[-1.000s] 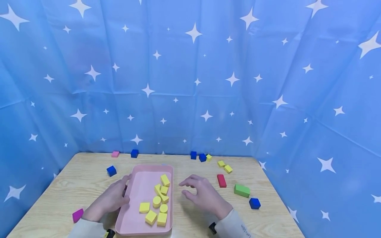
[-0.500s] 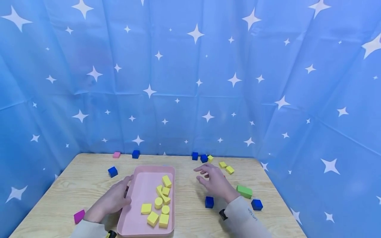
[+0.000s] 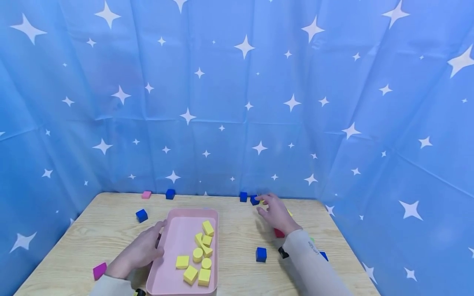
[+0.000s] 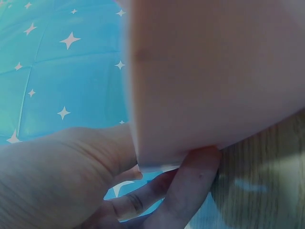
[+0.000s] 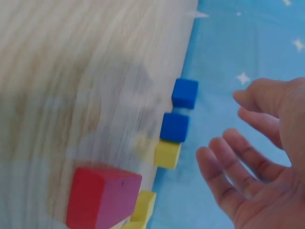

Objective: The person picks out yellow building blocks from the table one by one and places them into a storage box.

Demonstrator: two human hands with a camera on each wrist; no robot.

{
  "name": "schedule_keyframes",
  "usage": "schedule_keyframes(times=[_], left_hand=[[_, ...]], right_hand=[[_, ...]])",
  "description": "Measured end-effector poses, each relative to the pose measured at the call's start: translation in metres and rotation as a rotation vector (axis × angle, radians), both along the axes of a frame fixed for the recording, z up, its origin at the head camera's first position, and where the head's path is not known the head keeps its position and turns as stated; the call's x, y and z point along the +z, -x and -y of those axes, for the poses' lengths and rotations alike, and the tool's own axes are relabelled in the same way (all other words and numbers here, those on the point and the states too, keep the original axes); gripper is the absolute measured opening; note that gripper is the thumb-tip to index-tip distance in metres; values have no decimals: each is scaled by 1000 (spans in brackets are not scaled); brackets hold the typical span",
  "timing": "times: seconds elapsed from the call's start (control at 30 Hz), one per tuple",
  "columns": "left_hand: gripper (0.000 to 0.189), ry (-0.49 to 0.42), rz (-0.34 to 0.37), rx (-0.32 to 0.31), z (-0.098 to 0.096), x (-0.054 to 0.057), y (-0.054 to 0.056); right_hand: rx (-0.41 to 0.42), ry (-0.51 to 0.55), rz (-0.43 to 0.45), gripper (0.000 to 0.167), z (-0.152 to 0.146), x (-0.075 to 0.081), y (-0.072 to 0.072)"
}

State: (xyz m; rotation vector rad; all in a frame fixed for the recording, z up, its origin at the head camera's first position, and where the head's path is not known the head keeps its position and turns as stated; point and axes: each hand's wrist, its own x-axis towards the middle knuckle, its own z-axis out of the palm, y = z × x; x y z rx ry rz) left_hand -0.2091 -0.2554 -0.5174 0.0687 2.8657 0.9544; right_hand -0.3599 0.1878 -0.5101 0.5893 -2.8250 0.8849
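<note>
Right hand (image 3: pixel 275 213): the nearer grip, loosely spread, empty!
Yellow cube (image 5: pixel 167 154): just far-left of it, far desk (image 3: pixel 235 234) edge, right beside a blue cube (image 5: pixel 175 127).
Left hand (image 3: pixel 142 246): pinching the pink tray (image 3: pixel 172 246).

From the head, the bench (image 3: pixel 237 242) is viewed forward and down, with the curtain (image 3: pixel 218 94) faced beyond. The tray (image 4: pixel 214 81) is seen very near from the left wrist, the red block (image 5: pixel 112 195) close and sideways from the right; both are shared with the head view.
</note>
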Motion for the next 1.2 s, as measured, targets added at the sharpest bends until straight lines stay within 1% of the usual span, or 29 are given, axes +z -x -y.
schedule_keyframes(times=[0.23, 0.47, 0.57, 0.67, 0.8, 0.93, 1.1, 1.2], left_hand=[[92, -10, 30, 4, -2, -2, 2], [91, -15, 22, 0, -1, -2, 2], [91, -21, 37, 2, -1, -3, 1], [90, -28, 45, 8, 1, -4, 2], [90, -31, 33, 11, 2, -3, 3], [90, -37, 35, 11, 2, 0, 3], [90, -33, 44, 16, 1, 1, 2], [91, -31, 42, 14, 2, 1, 2]], right_hand=[[-60, -21, 25, 44, -8, -8, 19], [-84, -37, 55, 42, -8, -17, 34], [-100, -50, 76, 44, -7, -22, 39], [-90, -79, 83, 48, -7, -26, 46], [-63, -108, 77, 50, -7, -28, 53], [-68, -96, 81, 48, -8, -28, 56], [-97, -80, 89, 36, -8, -27, 56], [-106, -88, 81, 30, -7, -27, 55]])
